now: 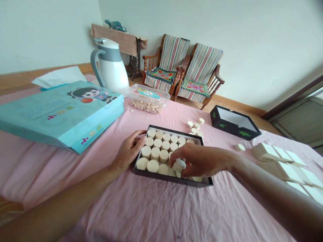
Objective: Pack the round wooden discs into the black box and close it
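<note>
A black rectangular tray (161,178) sits on the pink cloth (151,208), packed with rows of pale round wooden discs (155,153). My left hand (128,151) rests on the tray's left rim, holding nothing, its fingertips beside the nearest discs. My right hand (199,161) reaches over the tray's front right corner, with its fingers shut on a short stack of discs (179,165). That hand hides part of the tray's contents. Several loose discs (195,127) lie beyond the tray, and a single disc (239,147) lies farther right.
A black box part (233,122) lies at the right, near pale flat wooden pieces (285,164). A blue bag (60,114), a lidded tub of beads (147,99) and a white jug (111,65) stand at the far left. Two striped wooden chairs (183,69) stand beyond the bed.
</note>
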A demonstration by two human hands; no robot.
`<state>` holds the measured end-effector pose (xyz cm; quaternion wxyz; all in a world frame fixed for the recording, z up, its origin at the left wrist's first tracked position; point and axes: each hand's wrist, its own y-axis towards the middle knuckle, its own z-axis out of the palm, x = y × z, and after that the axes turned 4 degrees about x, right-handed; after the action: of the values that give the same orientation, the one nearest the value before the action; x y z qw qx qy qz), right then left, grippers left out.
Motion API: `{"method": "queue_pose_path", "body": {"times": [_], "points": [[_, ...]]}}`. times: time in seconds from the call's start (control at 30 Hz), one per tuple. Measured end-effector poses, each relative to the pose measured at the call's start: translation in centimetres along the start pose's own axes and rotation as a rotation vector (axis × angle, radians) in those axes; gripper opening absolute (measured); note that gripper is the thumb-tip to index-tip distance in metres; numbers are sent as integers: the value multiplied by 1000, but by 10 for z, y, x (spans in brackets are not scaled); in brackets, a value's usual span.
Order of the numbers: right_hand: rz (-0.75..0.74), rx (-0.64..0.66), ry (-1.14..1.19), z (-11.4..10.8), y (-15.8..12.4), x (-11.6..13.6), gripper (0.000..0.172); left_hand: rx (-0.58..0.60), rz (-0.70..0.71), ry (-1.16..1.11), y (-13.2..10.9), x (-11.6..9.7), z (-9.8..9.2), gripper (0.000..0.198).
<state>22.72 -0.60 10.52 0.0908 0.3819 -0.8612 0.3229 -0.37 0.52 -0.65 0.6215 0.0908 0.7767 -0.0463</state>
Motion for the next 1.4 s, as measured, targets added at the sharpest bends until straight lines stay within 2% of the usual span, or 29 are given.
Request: {"method": "queue_pose_path", "body": {"times": [0.2,0.3,0.43,0.5,0.63,0.83,1.0,1.2,1.4], "points": [[-28,110,-19,-9,3,-4,35,-3,-2,-2,1,-1,1,49],[16,73,-43,-5,2,-3,33,-1,-10,-8,1,-3,1,49],[55,-69,-68,6,1,3,36,2,-17,0,0,-5,1,49],[61,-100,-85,12,2,7,38,1,-17,4,0,-5,1,49],[51,-96,-99,18,4,10,42,0,-16,-5,-1,-6,1,51],[42,-60,-102,15,4,8,43,-2,-6,-1,0,-4,0,52],[28,-118,-98,17,-1,8,46,-5,5,9,0,-2,0,51],[-63,-141,-151,19,0,10,41,6,1,-5,0,-2,1,50],[-82,-116,-169,18,8,7,38,1,-10,-21,0,-4,1,51]]}}
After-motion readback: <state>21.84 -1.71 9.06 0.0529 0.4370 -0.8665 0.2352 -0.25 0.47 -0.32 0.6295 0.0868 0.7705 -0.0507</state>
